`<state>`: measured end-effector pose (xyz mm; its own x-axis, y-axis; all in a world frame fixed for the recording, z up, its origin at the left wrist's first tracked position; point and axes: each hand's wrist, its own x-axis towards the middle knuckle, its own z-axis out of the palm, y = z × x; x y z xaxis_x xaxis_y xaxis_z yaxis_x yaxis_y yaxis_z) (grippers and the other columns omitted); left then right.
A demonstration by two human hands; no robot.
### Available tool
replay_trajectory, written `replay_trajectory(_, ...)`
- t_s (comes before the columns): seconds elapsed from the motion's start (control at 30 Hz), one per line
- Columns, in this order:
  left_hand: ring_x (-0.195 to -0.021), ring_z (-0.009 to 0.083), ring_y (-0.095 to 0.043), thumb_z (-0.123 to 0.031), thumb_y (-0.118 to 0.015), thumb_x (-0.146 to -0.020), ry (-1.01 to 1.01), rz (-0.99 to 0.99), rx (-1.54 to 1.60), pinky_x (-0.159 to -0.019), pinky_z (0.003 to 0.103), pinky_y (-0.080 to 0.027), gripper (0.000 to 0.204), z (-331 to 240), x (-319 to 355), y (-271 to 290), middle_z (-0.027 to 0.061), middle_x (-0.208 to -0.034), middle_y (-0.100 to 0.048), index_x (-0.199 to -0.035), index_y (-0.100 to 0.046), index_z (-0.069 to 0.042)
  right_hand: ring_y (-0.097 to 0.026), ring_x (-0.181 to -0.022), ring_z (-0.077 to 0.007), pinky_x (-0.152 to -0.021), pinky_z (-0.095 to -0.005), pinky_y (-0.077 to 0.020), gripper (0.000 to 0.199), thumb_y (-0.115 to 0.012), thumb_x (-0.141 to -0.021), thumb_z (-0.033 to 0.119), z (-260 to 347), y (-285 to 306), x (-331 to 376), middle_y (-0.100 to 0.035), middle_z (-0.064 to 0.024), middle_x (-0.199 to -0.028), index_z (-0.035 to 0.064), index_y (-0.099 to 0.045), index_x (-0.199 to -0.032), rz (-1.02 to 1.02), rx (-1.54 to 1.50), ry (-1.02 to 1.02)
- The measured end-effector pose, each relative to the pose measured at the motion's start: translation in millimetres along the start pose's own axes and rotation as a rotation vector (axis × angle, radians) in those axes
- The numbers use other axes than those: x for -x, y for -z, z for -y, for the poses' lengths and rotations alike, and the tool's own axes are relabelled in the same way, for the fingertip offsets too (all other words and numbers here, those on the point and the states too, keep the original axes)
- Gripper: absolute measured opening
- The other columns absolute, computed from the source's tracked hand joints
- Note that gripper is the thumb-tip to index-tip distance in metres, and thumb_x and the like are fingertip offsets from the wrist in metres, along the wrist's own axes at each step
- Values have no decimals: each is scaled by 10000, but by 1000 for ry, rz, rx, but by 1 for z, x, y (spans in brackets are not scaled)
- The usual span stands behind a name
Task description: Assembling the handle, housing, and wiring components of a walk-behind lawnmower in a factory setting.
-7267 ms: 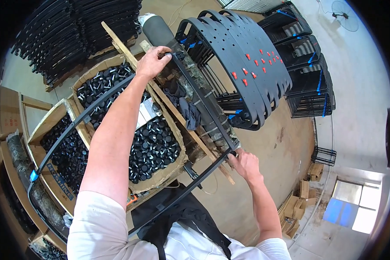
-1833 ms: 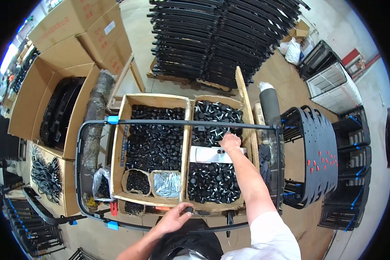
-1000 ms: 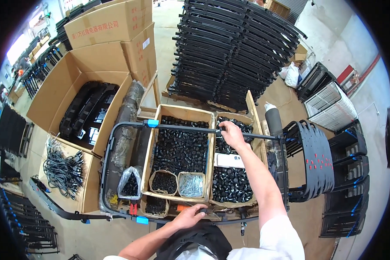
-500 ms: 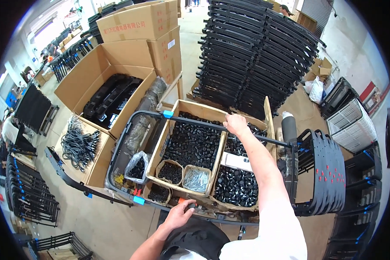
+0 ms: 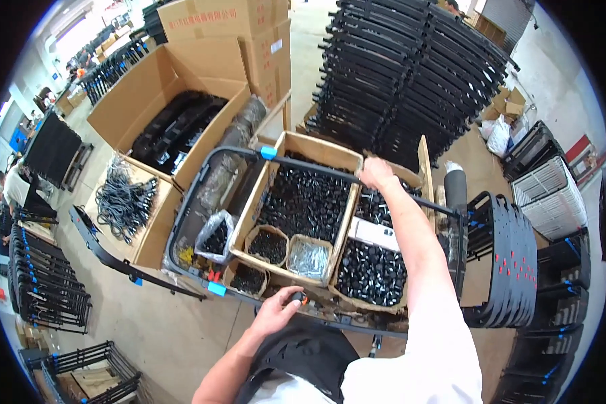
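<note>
A black tubular frame (image 5: 234,149) with blue tape pieces lies over the wooden parts bins. My right hand (image 5: 378,174) is closed round its far bar, above the divider between two bins. At the near side my left hand (image 5: 276,315) is closed, thumb and fingers round a small black-and-orange thing (image 5: 299,297) whose kind I cannot make out. Beneath the frame, a wooden bin (image 5: 254,217) holds many black-headed fasteners. In its near part are a small box of silvery screws (image 5: 308,260) and a box of small black parts (image 5: 267,246).
A white rectangular box (image 5: 376,233) lies among black knobs at right. Beyond rises a tall stack of black frames (image 5: 411,74). Left of the bins stand an open carton (image 5: 124,118) and a heap of black cables (image 5: 123,202). Curved black panels (image 5: 505,262) hang at right.
The view has tilted and shifted slightly. My left hand has turned a little, and the black-and-orange thing shows more plainly. My right hand still grips the frame's far bar.
</note>
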<state>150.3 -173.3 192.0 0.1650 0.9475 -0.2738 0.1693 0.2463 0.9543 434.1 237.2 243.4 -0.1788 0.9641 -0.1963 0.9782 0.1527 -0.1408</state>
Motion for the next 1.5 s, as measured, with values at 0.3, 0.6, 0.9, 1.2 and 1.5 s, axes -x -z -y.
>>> replay_trajectory(0.3,-1282,376,-549,-249,-697,-968,-103,206,-345,-1091,469,-461,434,-24,4,-10,164,-1340,-646,-1368,-613,-100,-677,-1153,-428,-1009,-523,-545,305,-650,-928,295,-12,-22,-24,-722,-224,-1146,99,-693,-1158,-257,-69,28)
replay_trajectory(0.6,-1251,346,-613,-201,-706,-970,-226,454,-424,-1104,468,-454,410,-29,-3,-19,125,-1310,-676,-1357,-620,-98,-674,-1147,-427,-972,-541,-539,291,-576,-1037,324,-10,-29,-12,-724,-212,-1164,71,-651,-1157,-254,-84,78)
replay_trajectory(0.9,-1116,394,-654,-164,-735,-912,-365,531,-477,-953,493,-529,407,-33,-6,-31,162,-1172,-695,-1298,-635,-82,-641,-1147,-371,-923,-489,-569,226,-582,-929,162,-42,-59,-25,-670,-199,-1148,77,-709,-1096,-538,230,558)
replay_trajectory(1.2,-1189,391,-607,-152,-656,-931,-337,558,-318,-1012,481,-493,381,-3,-9,-52,179,-1232,-631,-1311,-637,-130,-650,-1094,-478,-957,-531,-546,183,-673,-823,72,-27,-33,-8,-645,-292,-1116,-26,-688,-977,-255,-109,198)
replay_trajectory(1.5,-1053,368,-658,-235,-582,-978,-536,373,-486,-913,493,-499,329,17,-6,-64,177,-1095,-717,-1252,-735,-132,-719,-1005,-443,-895,-531,-578,294,-704,-913,292,-6,-19,-5,-748,-243,-1030,24,-703,-1036,-259,104,151)
